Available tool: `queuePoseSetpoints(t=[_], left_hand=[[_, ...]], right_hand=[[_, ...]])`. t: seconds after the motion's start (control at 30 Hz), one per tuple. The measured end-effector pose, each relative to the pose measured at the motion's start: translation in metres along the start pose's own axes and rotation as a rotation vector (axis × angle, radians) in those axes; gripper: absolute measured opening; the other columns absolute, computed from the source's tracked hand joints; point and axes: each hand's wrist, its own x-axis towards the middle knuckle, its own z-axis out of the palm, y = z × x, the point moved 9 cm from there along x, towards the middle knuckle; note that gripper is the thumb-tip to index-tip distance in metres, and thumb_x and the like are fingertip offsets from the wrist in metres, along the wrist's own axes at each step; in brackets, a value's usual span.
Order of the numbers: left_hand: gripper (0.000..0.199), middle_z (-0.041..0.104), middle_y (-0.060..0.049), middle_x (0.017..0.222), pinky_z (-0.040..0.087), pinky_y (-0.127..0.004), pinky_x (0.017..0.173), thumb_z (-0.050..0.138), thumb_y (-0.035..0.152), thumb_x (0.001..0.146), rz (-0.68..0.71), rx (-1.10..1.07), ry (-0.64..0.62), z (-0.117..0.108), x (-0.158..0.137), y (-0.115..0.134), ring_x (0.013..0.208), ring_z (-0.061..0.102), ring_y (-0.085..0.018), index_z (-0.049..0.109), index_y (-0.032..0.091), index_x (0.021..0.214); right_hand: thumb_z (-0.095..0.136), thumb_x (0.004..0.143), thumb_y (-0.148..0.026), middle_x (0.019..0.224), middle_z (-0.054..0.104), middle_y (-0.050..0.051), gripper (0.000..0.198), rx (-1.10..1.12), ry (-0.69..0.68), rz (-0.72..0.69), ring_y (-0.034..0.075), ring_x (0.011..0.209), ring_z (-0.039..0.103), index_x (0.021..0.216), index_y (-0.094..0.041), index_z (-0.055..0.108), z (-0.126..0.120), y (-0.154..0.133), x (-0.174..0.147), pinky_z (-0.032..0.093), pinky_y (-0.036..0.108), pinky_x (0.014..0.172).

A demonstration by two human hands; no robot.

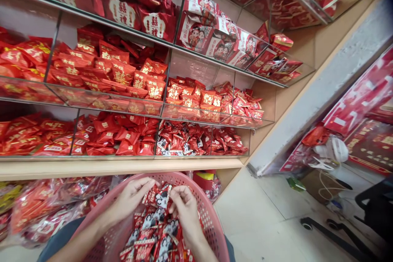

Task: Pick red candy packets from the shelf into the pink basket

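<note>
Over the pink plastic basket both hands hold small red packets printed with pale figures and gold lettering; whether it is one or two joined, I cannot tell. My left hand pinches the left edge, fingertips closed. On the right edge, my right hand has its thumb and fingers pressed together. Below them, the basket holds a heap of similar wrapped packets, in red with black and white figures. The basket rests between my knees.
Ahead stand glass-fronted shelves with divided bins of red wrapped sweets. Bulging plastic bags lie under the wooden shelf edge. To the right are a tiled floor, a white fan and a black chair base.
</note>
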Motion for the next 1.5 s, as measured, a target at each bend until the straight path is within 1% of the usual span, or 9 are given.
queuePoseSetpoints(t=[0.2, 0.33, 0.57, 0.87, 0.93, 1.07, 1.23, 1.4, 1.5], left_hand=[[0.038, 0.065, -0.004, 0.088, 0.043, -0.023, 0.081, 0.044, 0.047, 0.084, 0.038, 0.038, -0.015, 0.005, 0.0, -0.01, 0.088, 0.057, -0.018, 0.064, 0.014, 0.086], [0.037, 0.063, -0.004, 0.078, 0.044, -0.022, 0.07, 0.048, 0.046, 0.082, 0.054, 0.057, 0.029, 0.001, 0.0, -0.009, 0.075, 0.055, -0.016, 0.065, 0.014, 0.078], [0.04, 0.057, -0.002, 0.07, 0.04, -0.021, 0.066, 0.045, 0.048, 0.083, 0.059, 0.103, 0.052, -0.004, 0.0, 0.001, 0.07, 0.05, -0.014, 0.06, 0.013, 0.071], [0.041, 0.042, 0.001, 0.062, 0.034, -0.02, 0.059, 0.046, 0.051, 0.081, 0.034, 0.056, 0.184, -0.014, 0.001, 0.001, 0.062, 0.038, -0.011, 0.047, 0.014, 0.062], [0.04, 0.039, 0.001, 0.062, 0.032, -0.02, 0.059, 0.047, 0.049, 0.081, 0.016, 0.053, 0.135, -0.013, 0.001, -0.003, 0.062, 0.036, -0.011, 0.047, 0.014, 0.061], [0.042, 0.035, 0.002, 0.06, 0.027, -0.021, 0.054, 0.047, 0.051, 0.081, -0.047, 0.024, -0.107, 0.007, -0.001, -0.017, 0.059, 0.031, -0.01, 0.045, 0.015, 0.06], [0.045, 0.027, 0.003, 0.057, 0.021, -0.022, 0.051, 0.046, 0.048, 0.083, -0.027, 0.059, -0.278, 0.029, -0.005, -0.02, 0.056, 0.026, -0.008, 0.04, 0.014, 0.054], [0.038, 0.056, -0.002, 0.07, 0.037, -0.022, 0.06, 0.047, 0.048, 0.084, -0.063, -0.047, -0.232, 0.024, -0.004, -0.019, 0.065, 0.049, -0.012, 0.06, 0.012, 0.079], [0.042, 0.062, -0.006, 0.076, 0.042, -0.023, 0.059, 0.046, 0.05, 0.083, -0.116, -0.088, -0.195, 0.016, -0.003, -0.021, 0.064, 0.055, -0.014, 0.06, 0.011, 0.084]], right_hand=[[0.061, 0.077, -0.047, 0.052, 0.049, -0.006, 0.032, -0.139, -0.063, -0.041, 0.006, 0.044, 0.041, 0.076, -0.015, 0.057, 0.003, 0.001, 0.0, 0.028, 0.019, 0.044], [0.061, 0.077, -0.045, 0.053, 0.049, -0.005, 0.03, -0.161, -0.051, -0.07, 0.007, 0.046, 0.042, 0.072, -0.015, 0.058, 0.001, 0.001, 0.0, 0.029, 0.02, 0.046], [0.059, 0.079, -0.042, 0.054, 0.048, -0.005, 0.028, -0.188, 0.018, -0.157, 0.008, 0.05, 0.042, 0.069, -0.017, 0.057, -0.004, -0.008, -0.002, 0.033, 0.021, 0.051], [0.059, 0.079, -0.044, 0.055, 0.049, -0.004, 0.029, -0.153, 0.05, -0.132, 0.01, 0.052, 0.043, 0.069, -0.017, 0.057, -0.003, -0.013, -0.006, 0.034, 0.022, 0.051], [0.06, 0.078, -0.046, 0.057, 0.051, -0.004, 0.029, -0.15, -0.013, -0.072, 0.01, 0.052, 0.045, 0.071, -0.018, 0.057, 0.001, -0.007, -0.006, 0.035, 0.022, 0.05], [0.065, 0.072, -0.048, 0.07, 0.058, -0.001, 0.031, -0.202, -0.152, 0.003, 0.012, 0.059, 0.049, 0.082, -0.019, 0.062, 0.01, 0.006, -0.008, 0.037, 0.021, 0.051], [0.065, 0.073, -0.045, 0.057, 0.05, -0.005, 0.03, -0.269, -0.268, -0.016, 0.008, 0.055, 0.039, 0.066, -0.016, 0.063, 0.024, 0.011, -0.014, 0.031, 0.021, 0.055], [0.067, 0.071, -0.045, 0.056, 0.05, -0.005, 0.031, -0.166, -0.153, 0.017, 0.008, 0.055, 0.04, 0.064, -0.016, 0.062, 0.004, 0.003, -0.006, 0.032, 0.021, 0.055], [0.064, 0.073, -0.046, 0.058, 0.053, -0.004, 0.031, -0.084, 0.025, -0.024, 0.009, 0.056, 0.043, 0.062, -0.017, 0.058, -0.032, -0.009, 0.006, 0.035, 0.022, 0.056]])
